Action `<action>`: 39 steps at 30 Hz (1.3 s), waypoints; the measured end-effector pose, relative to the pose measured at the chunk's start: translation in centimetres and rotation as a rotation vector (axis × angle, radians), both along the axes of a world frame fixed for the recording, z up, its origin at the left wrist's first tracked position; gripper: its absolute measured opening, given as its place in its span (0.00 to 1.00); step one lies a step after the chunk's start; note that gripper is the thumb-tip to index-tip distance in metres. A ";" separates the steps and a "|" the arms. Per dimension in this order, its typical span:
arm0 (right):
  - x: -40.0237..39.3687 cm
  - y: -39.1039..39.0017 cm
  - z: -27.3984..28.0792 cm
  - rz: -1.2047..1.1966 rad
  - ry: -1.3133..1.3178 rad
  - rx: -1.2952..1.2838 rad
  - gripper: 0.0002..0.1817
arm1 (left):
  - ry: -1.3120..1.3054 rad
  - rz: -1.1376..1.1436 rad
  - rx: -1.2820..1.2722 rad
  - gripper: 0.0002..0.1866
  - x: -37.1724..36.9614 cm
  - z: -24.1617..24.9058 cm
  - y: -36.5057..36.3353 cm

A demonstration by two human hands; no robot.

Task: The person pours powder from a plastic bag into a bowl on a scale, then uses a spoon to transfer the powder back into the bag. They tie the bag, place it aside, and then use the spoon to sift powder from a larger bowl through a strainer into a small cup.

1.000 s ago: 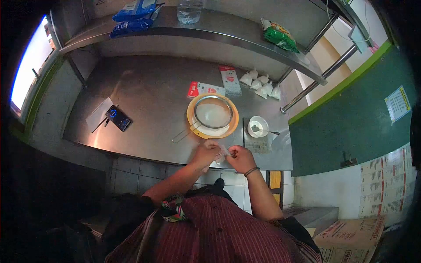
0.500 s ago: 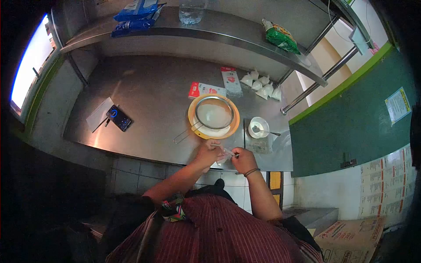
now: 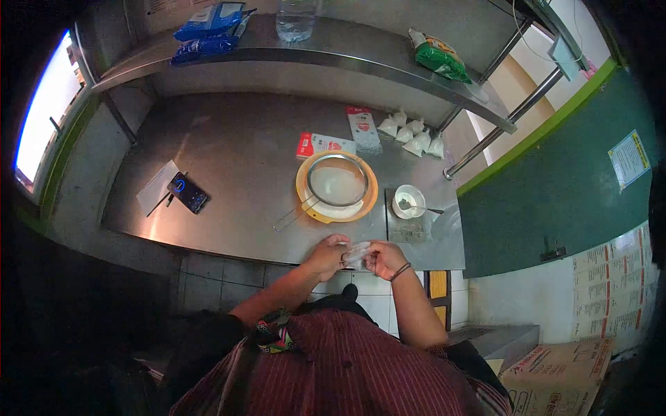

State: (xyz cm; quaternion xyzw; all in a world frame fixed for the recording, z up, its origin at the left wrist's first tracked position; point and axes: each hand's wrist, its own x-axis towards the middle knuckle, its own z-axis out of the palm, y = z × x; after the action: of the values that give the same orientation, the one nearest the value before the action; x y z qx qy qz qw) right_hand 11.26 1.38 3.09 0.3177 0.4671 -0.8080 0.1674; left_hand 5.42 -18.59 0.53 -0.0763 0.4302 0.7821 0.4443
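Note:
Between my two hands, at the table's front edge, is a small clear plastic bag [image 3: 356, 254] with something whitish about it; its contents are hard to make out. My left hand [image 3: 326, 256] pinches its left side, and my right hand [image 3: 386, 259] grips the right side with bent fingers. Just beyond them a wire sieve [image 3: 338, 182] rests over a yellow basin [image 3: 374, 194], its handle pointing front left. Right of the basin, a white bowl [image 3: 408, 196] holding white powder and a spoon [image 3: 433, 210] stands on a flat, scale-like plate [image 3: 406, 231].
Behind the basin lie red-and-white packets [image 3: 325, 143] and several tied bags of white powder [image 3: 417, 143]. A phone [image 3: 188, 193] sits on paper [image 3: 157, 186] at left. Above, a steel shelf [image 3: 347, 64] bears blue packs [image 3: 208, 33], a bottle [image 3: 296, 24] and a green packet [image 3: 440, 61].
Both hands have come slightly lower, toward my body. The plastic bag, earlier stretched as a twisted strip between the fingers, now looks bunched and wider. The view has shifted slightly.

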 end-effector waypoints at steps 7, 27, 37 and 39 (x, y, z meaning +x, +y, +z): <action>0.3 1.1 -2.7 0.076 0.061 -0.422 0.07 | 0.071 0.123 0.044 0.18 -0.7 -1.7 0.1; 0.9 -3.1 5.3 0.027 0.121 -0.463 0.12 | -0.223 -0.095 0.221 0.27 2.8 2.1 -3.1; 2.5 -3.9 10.8 -0.010 0.335 -0.148 0.14 | -0.163 -0.045 0.620 0.20 1.3 0.1 -3.8; 2.7 -4.1 11.6 0.014 0.352 -0.075 0.13 | -0.153 -0.076 0.634 0.20 1.2 0.8 -3.9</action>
State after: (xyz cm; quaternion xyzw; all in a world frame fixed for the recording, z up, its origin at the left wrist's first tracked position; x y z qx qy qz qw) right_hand 13.95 -2.71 14.65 0.1616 0.4610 -0.8668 0.1001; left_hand 6.61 -22.51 1.31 0.0233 0.1333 0.8519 0.5060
